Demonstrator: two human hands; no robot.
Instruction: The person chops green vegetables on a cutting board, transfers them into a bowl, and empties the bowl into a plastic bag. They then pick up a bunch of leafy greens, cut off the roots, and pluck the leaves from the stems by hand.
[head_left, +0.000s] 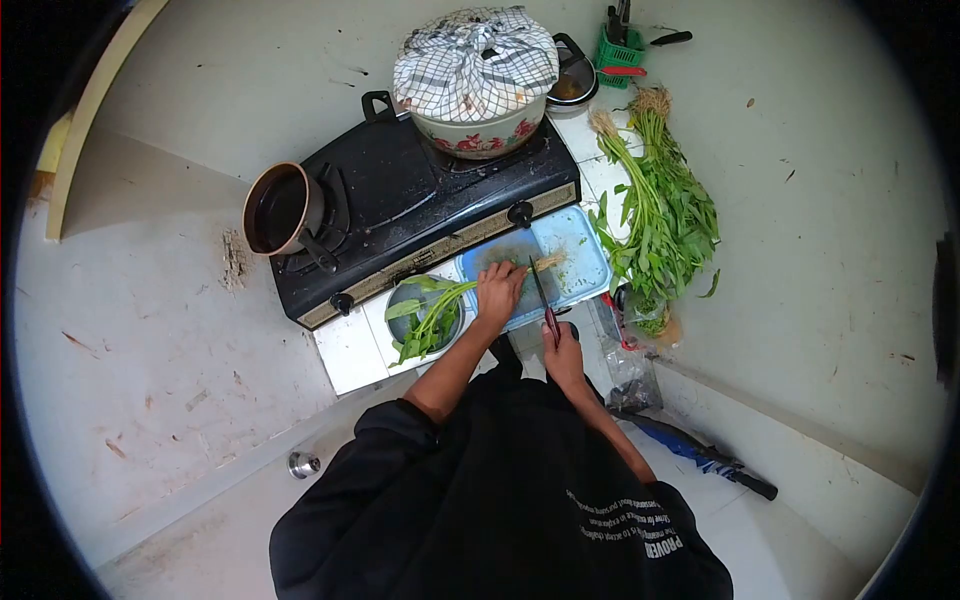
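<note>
Black shirt [500,500] fills the bottom of view, both forearms reaching out to the blue cutting board [585,265].

- Hands are apart, each clamped on its own thing.
- Left hand [498,290]: on the board's left half, fingers curled down over a bundle of green stalks [452,295], pinning it to the board. Pale stalk ends stick out toward the board's middle; the leafy ends hang off the board's left edge.
- Right hand [563,352]: just off the board's near edge, closed around the red handle of a knife [541,290]. The blade lies across the board, right beside the left hand's fingers, at the stalk ends. Can't tell if the edge is touching them.
- Metal bowl [400,300]: touching the board's left edge, holding leaves.
- Black gas stove [420,195]: directly behind the board. Small brown pot [280,208] of dark liquid on the burner farther left of the board, floral pot [480,135] under a checked cloth [475,62] on the one behind the board.
- Loose bunch of leafy greens [665,215]: on the floor just right of the board, roots pointing away.
- Green basket [620,48]: well behind the board, past the greens.
- Blue folded umbrella [700,455]: near side of the board, off to the right.
</note>
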